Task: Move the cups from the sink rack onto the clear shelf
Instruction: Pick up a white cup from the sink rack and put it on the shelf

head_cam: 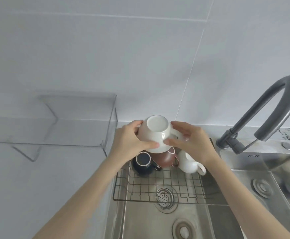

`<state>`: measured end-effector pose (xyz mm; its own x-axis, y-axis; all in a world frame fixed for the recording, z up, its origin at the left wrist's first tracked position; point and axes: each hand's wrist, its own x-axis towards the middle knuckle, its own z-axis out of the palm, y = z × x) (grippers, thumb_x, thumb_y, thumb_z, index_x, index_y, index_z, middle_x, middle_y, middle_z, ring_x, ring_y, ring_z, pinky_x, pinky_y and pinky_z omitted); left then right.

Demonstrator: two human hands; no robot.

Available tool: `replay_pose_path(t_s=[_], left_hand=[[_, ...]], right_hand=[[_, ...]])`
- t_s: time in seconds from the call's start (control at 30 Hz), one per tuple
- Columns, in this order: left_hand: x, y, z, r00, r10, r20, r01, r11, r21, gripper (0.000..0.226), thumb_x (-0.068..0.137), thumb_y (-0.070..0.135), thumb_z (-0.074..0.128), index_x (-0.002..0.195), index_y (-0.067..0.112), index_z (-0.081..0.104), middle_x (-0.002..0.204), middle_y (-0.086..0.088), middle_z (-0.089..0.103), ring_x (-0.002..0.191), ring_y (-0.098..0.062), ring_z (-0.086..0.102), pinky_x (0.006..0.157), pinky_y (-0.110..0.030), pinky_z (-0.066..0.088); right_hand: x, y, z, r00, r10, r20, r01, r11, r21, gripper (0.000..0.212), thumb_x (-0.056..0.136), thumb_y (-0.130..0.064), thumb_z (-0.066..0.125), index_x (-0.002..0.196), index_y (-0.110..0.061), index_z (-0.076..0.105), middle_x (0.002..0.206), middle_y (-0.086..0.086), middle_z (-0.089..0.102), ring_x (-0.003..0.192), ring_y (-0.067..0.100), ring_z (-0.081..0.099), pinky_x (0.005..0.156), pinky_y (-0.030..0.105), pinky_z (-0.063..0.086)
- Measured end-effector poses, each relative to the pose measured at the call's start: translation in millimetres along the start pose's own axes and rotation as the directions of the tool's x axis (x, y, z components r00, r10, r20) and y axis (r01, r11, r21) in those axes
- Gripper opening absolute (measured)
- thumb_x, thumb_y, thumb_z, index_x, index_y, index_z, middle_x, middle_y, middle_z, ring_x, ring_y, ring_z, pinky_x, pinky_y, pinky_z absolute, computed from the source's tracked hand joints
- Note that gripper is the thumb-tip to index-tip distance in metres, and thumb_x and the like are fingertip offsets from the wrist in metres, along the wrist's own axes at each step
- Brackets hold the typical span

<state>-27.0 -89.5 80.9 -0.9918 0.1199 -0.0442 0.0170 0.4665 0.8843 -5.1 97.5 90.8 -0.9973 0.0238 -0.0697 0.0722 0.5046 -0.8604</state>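
Note:
A large white cup [156,133] is held upside down, its base facing me, above the back of the wire sink rack [158,185]. My left hand [130,140] grips its left side and my right hand [190,140] grips its right side by the handle. Under it on the rack stand a dark blue cup [143,163], a brown cup [164,159] and a white cup [190,163] lying tilted. The clear shelf [71,135] is fixed to the wall at the left, with nothing on it.
A grey arched faucet [270,109] rises at the right behind the steel sink [244,195]. Drain strainers sit in the sink floor. White tiled wall fills the background.

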Motion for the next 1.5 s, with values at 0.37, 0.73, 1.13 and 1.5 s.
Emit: replay_pose_path(t_s=[0.37,0.73,1.13,1.5], left_hand=[[19.8,-31.8,-201.6,0.956,-0.03,-0.292,0.035,0.999,0.011,0.046,0.052,0.018,0.088,0.068,0.039,0.049,0.066,0.018,0.061,0.081,-0.018,0.061,0.085,-0.04,0.052],[83.5,-129.2,-285.4,0.939,-0.148,-0.312,0.158,0.987,0.007,0.054,0.049,0.019,0.086,0.094,0.025,0.058,0.091,-0.004,0.069,0.098,-0.028,0.066,0.087,-0.037,0.052],[116.6,-161.4,-305.5,0.961,-0.161,-0.226,0.183,0.98,0.079,0.071,0.05,0.026,0.086,0.116,0.017,0.061,0.097,0.001,0.065,0.094,-0.02,0.062,0.083,-0.028,0.047],[120.5,-167.8,-303.2,0.955,-0.23,-0.185,0.254,0.96,0.119,0.065,0.062,0.017,0.081,0.122,0.013,0.056,0.118,-0.007,0.065,0.109,-0.024,0.06,0.081,-0.026,0.042]], right_hand=[[85.9,-150.8,140.1,0.959,-0.229,0.165,0.216,0.972,0.091,0.055,0.067,-0.02,0.08,0.118,-0.015,0.059,0.106,0.001,0.067,0.102,0.016,0.061,0.091,0.027,0.048],[171.0,-171.5,274.9,0.951,-0.163,0.264,0.145,0.986,0.089,0.051,0.073,-0.018,0.075,0.12,-0.013,0.056,0.117,0.006,0.065,0.11,0.024,0.057,0.097,0.035,0.044],[197.2,-165.3,312.1,0.966,-0.137,0.219,0.125,0.99,0.07,0.043,0.073,-0.02,0.073,0.114,-0.014,0.059,0.113,0.009,0.067,0.107,0.026,0.059,0.098,0.043,0.046],[202.2,-156.8,318.8,0.952,-0.165,0.259,0.158,0.986,0.051,0.059,0.075,-0.027,0.071,0.128,-0.018,0.048,0.123,0.001,0.061,0.114,0.019,0.055,0.089,0.027,0.042]])
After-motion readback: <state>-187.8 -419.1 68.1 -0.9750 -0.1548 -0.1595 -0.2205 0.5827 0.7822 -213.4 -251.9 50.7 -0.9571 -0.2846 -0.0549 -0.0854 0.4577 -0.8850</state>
